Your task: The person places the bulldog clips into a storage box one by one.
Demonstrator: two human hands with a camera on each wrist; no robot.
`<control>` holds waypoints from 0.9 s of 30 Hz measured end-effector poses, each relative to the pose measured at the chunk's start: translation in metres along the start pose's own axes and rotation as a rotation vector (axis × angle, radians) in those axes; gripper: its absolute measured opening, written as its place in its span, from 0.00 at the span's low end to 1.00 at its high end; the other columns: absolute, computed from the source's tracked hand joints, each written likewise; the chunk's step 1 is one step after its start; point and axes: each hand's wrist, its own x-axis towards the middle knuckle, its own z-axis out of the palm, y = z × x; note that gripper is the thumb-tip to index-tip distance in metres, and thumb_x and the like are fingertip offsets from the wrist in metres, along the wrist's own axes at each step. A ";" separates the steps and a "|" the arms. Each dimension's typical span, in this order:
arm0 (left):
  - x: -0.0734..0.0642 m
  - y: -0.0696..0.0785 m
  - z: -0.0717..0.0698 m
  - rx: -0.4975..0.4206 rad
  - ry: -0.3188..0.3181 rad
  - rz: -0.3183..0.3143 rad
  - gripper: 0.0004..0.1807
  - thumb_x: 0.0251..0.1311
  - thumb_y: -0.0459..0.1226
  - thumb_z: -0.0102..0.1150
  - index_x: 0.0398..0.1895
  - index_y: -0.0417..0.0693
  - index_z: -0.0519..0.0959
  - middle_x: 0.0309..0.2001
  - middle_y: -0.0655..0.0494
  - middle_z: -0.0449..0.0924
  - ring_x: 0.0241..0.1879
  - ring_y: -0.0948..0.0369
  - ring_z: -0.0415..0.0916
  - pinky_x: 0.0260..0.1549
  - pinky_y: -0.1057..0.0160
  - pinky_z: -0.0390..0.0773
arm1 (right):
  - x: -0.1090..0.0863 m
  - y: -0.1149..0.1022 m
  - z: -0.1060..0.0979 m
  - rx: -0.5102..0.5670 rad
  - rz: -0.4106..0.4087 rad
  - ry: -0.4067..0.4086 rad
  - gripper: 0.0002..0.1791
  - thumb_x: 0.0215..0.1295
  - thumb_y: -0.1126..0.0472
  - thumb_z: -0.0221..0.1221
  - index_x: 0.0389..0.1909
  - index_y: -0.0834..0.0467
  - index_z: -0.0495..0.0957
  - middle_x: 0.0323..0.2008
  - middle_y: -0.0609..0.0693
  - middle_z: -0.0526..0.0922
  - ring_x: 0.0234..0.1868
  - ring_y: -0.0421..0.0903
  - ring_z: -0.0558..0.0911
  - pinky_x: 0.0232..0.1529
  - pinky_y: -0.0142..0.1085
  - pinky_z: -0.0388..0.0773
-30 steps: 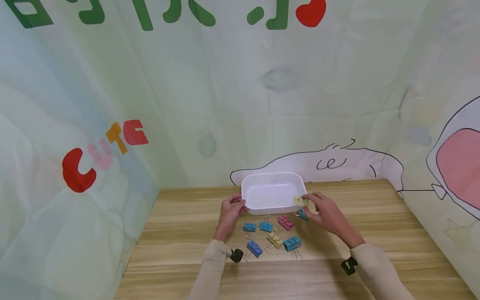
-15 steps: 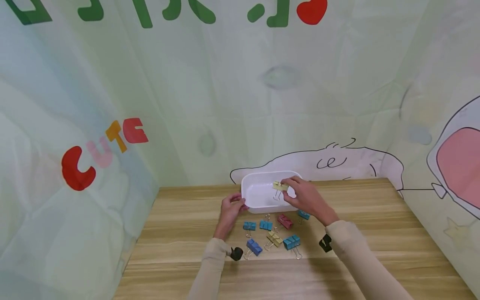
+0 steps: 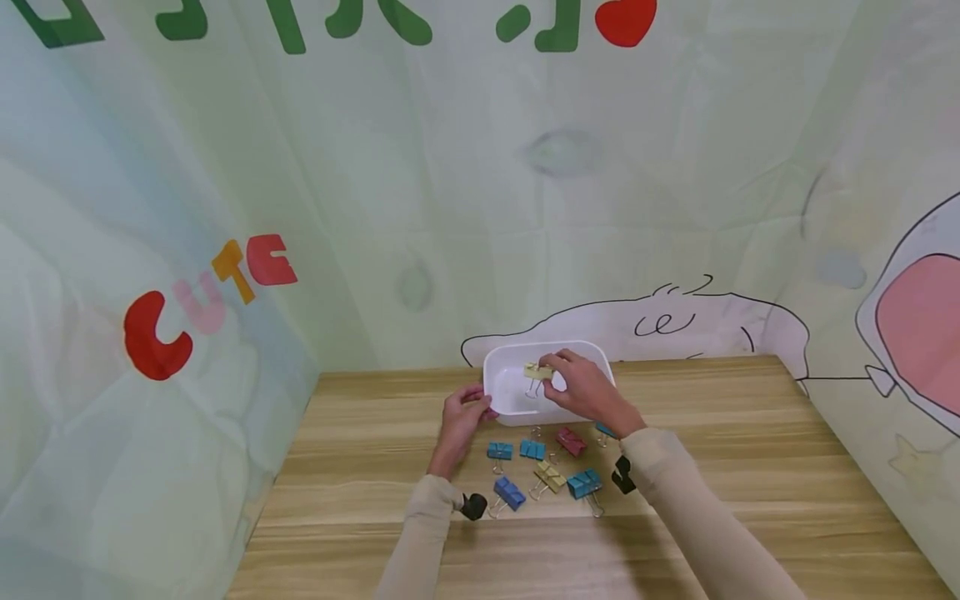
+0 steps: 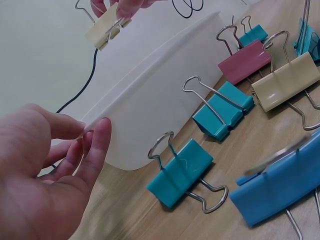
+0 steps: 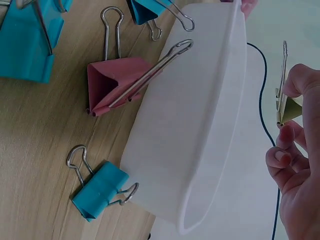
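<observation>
A pale yellow binder clip [image 3: 536, 372] is pinched between the thumb and fingers of my right hand [image 3: 585, 387], over the white plastic tub [image 3: 551, 418]. In the left wrist view that yellow clip [image 4: 105, 29] hangs above the tub's rim with its wire handles spread. My left hand [image 3: 459, 421] grips the tub's left front rim, thumb on one side and fingers on the other, as the left wrist view shows. The tub floor is partly hidden by my right hand.
On the wooden table [image 3: 360, 467] in front of the tub lie several binder clips: a pink one [image 3: 571, 442], a yellow one [image 3: 550, 477], a blue one [image 3: 509, 493] and teal ones, such as the large one [image 3: 584, 483]. A printed cloth backdrop [image 3: 450, 208] stands behind.
My right hand has carried the yellow binder clip leftward from the tub's right front corner to over its middle. My left hand has stayed on the rim.
</observation>
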 end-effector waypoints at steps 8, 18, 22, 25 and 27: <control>0.000 0.000 0.001 0.004 -0.001 -0.001 0.20 0.71 0.24 0.58 0.62 0.22 0.71 0.49 0.40 0.73 0.41 0.46 0.83 0.51 0.49 0.89 | -0.001 -0.001 0.001 -0.021 0.078 -0.067 0.30 0.65 0.48 0.71 0.64 0.56 0.78 0.58 0.60 0.79 0.45 0.55 0.85 0.47 0.51 0.90; 0.002 -0.004 0.002 -0.006 0.019 -0.003 0.19 0.71 0.24 0.58 0.61 0.23 0.72 0.49 0.40 0.73 0.41 0.46 0.82 0.49 0.51 0.90 | -0.020 0.007 -0.014 -0.025 0.157 -0.043 0.36 0.65 0.39 0.68 0.68 0.54 0.76 0.64 0.61 0.75 0.49 0.58 0.84 0.46 0.54 0.90; 0.004 -0.006 0.002 -0.019 0.026 0.000 0.19 0.70 0.23 0.58 0.61 0.23 0.72 0.49 0.39 0.72 0.41 0.46 0.82 0.48 0.51 0.90 | -0.035 0.015 -0.018 -0.003 0.165 -0.017 0.36 0.64 0.41 0.70 0.67 0.56 0.77 0.63 0.62 0.76 0.50 0.60 0.84 0.47 0.57 0.89; 0.004 -0.007 0.002 -0.026 0.027 0.005 0.19 0.70 0.22 0.58 0.61 0.22 0.72 0.49 0.39 0.72 0.41 0.46 0.82 0.48 0.50 0.90 | -0.048 0.020 -0.020 0.010 0.182 -0.006 0.37 0.63 0.41 0.70 0.67 0.56 0.77 0.62 0.63 0.76 0.54 0.62 0.82 0.51 0.61 0.87; 0.004 -0.006 0.003 -0.027 0.027 0.003 0.19 0.70 0.22 0.57 0.61 0.22 0.72 0.49 0.39 0.72 0.42 0.45 0.81 0.48 0.51 0.90 | -0.057 0.022 -0.020 0.025 0.199 0.001 0.37 0.63 0.41 0.71 0.67 0.56 0.76 0.62 0.63 0.76 0.55 0.63 0.81 0.52 0.62 0.86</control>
